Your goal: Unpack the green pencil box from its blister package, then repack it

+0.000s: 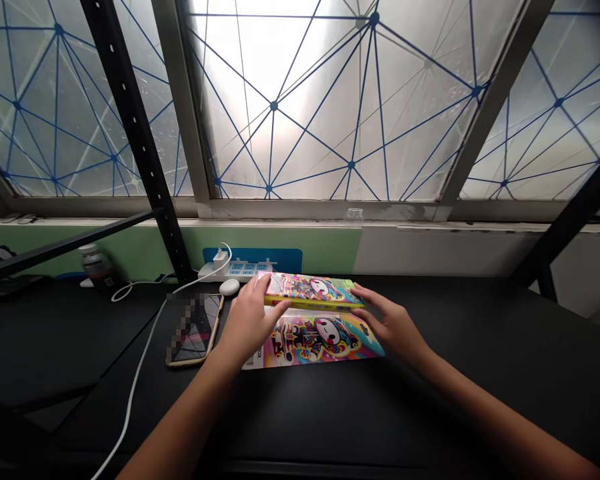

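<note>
Between my two hands is a flat, colourful cartoon box (313, 289) with a yellow front edge. My left hand (253, 313) grips its left end, thumb along the front edge and fingers at the far side. At the right end, the thumb and fingers of my right hand (387, 322) close on the box. Just in front of it, on the black table, lies a flat printed package (320, 340) with a similar cartoon figure and a barcode at its lower left corner. Whether the box touches this package, I cannot tell.
A phone (197, 330) lies left of my left hand, near a white oval object (229, 287). Behind stands a power strip (245, 269) with a charger, whose white cable (143, 363) crosses the black table (455, 413). A bottle (99, 267) stands at the back left.
</note>
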`<state>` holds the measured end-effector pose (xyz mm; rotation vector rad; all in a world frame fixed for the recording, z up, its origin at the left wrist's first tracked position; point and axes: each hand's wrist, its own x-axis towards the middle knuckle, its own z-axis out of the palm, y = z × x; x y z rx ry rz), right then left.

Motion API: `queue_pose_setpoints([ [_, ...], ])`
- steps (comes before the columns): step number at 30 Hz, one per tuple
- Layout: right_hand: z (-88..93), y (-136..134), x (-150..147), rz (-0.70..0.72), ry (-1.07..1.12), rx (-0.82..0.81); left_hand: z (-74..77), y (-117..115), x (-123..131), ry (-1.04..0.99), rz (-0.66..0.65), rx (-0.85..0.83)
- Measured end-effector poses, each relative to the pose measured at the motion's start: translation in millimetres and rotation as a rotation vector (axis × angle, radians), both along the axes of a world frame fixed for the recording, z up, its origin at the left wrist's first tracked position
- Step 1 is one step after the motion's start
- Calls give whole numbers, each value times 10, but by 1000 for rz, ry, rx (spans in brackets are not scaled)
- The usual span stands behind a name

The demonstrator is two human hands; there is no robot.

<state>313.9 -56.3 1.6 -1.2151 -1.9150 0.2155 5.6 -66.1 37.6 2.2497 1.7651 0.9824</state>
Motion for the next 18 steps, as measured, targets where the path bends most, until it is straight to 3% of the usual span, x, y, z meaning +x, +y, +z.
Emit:
queue_pose_setpoints([
  [3,8,323,-80,-8,28,-45,2,320,-11,106,30,-21],
  [6,-77,496,-150,10,25,-48,-121,464,-64,158,60,-43],
  [11,-198,458,-183,73,-11,-60,-302,431,-142,210,92,-85],
  [18,-226,401,-170,69,-171,-42,-254,372,-92,336,154,-107],
])
